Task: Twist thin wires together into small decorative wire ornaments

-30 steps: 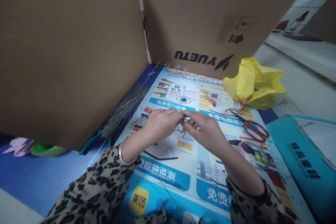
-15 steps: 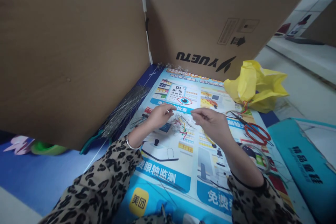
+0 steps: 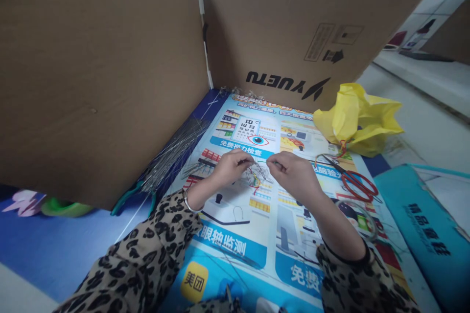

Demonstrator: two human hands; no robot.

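Note:
My left hand (image 3: 232,168) is closed in a pinch above the printed mat, thumb against fingertips. Opposite it, a short gap away, my right hand (image 3: 293,172) pinches as well. Whatever sits between either set of fingertips is too fine to name. Just beneath the fingertips lies a tangle of thin wires (image 3: 259,172) with red and yellow strands in it. Red-handled scissors (image 3: 354,182) rest to the right of my right hand. A bundle of long, straight metal wires (image 3: 171,156) lies left of my left hand.
Tall cardboard panels (image 3: 103,68) stand at the left and back. A crumpled yellow bag (image 3: 362,120) is at the right, behind a teal box (image 3: 414,234). A roll of tape (image 3: 363,220) lies near my right forearm. Teal-handled pliers (image 3: 127,198) poke out by the left panel.
My left hand has moved right and slightly down, closer to my right hand and over the wire tangle. My right hand stays nearly in place, its fingers still pinched.

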